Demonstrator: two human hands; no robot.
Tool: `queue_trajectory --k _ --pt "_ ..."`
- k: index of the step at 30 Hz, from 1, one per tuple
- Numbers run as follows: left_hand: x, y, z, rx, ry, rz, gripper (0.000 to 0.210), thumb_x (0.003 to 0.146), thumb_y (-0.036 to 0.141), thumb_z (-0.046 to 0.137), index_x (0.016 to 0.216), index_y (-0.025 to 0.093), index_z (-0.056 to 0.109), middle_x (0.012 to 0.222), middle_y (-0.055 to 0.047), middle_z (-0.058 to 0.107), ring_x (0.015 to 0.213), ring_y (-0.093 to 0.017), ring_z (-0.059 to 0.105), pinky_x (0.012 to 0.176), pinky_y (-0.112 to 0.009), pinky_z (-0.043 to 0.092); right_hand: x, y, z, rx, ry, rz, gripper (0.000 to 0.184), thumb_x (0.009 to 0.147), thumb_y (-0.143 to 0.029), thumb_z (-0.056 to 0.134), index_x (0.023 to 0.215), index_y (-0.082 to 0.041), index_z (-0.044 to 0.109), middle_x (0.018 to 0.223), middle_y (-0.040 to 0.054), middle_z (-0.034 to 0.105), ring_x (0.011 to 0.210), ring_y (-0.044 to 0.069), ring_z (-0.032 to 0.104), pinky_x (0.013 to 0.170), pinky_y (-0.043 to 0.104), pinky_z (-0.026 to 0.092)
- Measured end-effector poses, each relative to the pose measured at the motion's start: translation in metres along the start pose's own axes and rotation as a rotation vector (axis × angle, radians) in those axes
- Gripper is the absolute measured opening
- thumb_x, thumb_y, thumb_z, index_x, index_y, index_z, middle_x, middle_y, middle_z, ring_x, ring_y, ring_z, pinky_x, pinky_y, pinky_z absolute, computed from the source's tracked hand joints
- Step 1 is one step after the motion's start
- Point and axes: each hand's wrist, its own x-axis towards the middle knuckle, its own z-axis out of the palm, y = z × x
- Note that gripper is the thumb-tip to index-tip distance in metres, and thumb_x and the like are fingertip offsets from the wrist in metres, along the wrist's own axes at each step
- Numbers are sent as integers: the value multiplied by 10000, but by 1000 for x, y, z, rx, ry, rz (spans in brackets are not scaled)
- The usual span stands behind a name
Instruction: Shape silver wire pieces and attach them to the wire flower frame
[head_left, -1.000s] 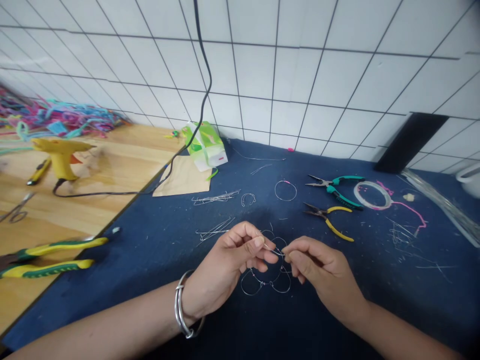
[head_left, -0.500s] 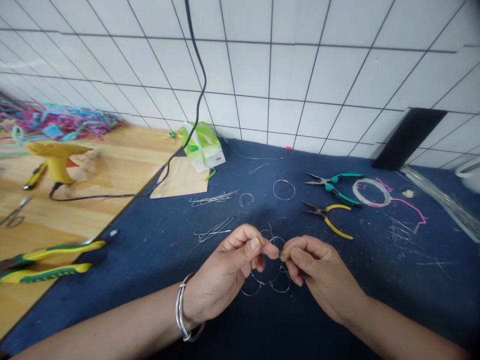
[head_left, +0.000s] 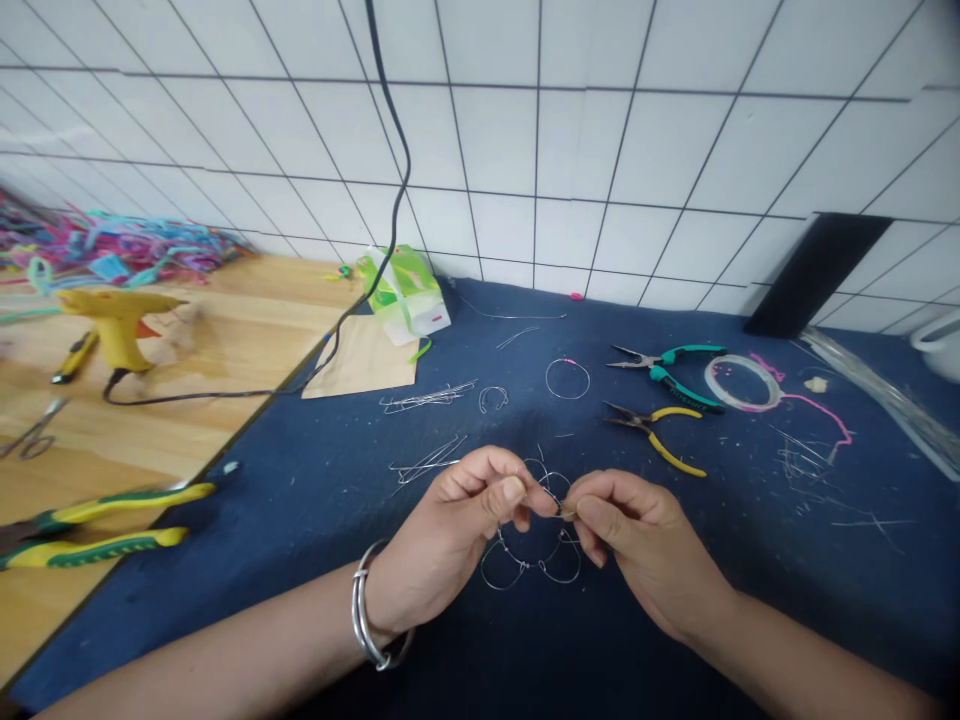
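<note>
My left hand (head_left: 457, 535), with silver bangles at its wrist, pinches a thin wire (head_left: 560, 514) between thumb and forefinger. Close on the right, my right hand (head_left: 649, 550) has thumb and forefinger closed on the same bit of wire, the fingertips almost touching. Beneath and between both hands is a ring-shaped wire frame (head_left: 526, 566) with rounded wire loops around it and small pink beads. My fingers cover part of the frame, and I cannot tell whether the pinched wire is joined to it.
Teal-handled pliers (head_left: 660, 365) and yellow-handled pliers (head_left: 651, 424) lie beyond my right hand. A small beaded wire ring (head_left: 568, 379), bundles of cut wire (head_left: 427, 396) and a bead dish (head_left: 742, 385) are around. Leftward lie green-yellow cutters (head_left: 112, 545) and a yellow glue gun (head_left: 120, 325).
Both hands stay nearly in place, still pinching. The fingertips shift very slightly and more of the wire shows between them. The view moves a little.
</note>
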Motion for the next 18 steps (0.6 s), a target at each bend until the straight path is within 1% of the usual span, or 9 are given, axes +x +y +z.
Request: queue_trajectory --k 3,6,9,12,15,18 --pt "0 -1 1 -83 25 -26 56 867 181 511 838 164 555 794 -25 653 724 -99 563 694 -213 425 0 -1 1 21 -10 22 136 801 -298 594 769 -171 631 648 -2 542 543 88 445 499 231 361" --pt "0 -3 1 -122 2 -29 71 877 172 492 835 165 548 797 -30 653 756 -108 574 710 -222 424 0 -3 2 107 -14 48 131 785 -293 611 748 -168 626 594 -17 521 531 85 433 496 227 349" --pt "0 -3 1 -119 -54 -10 84 872 165 500 810 159 557 775 -28 645 779 -123 579 754 -251 418 0 -4 3 193 -26 76 126 772 -284 625 728 -166 619 572 -25 506 521 79 414 490 221 328" --pt "1 -2 1 -88 -135 24 83 850 172 533 779 153 571 737 -27 630 804 -151 579 799 -293 403 -1 -5 4 238 -51 101 127 769 -270 625 708 -160 609 579 -23 504 527 77 405 497 221 315" --pt "2 0 -1 -35 -196 13 98 836 190 552 753 147 581 726 -35 619 780 -156 570 775 -297 400 -2 -6 5 240 -73 110 136 768 -265 626 690 -156 600 576 -24 495 530 77 400 502 223 307" --pt "3 1 -3 27 -228 -23 114 821 216 571 738 141 592 716 -41 610 745 -155 563 736 -289 400 -3 -7 5 239 -93 128 149 763 -268 631 675 -156 590 579 -26 495 522 74 398 499 221 305"
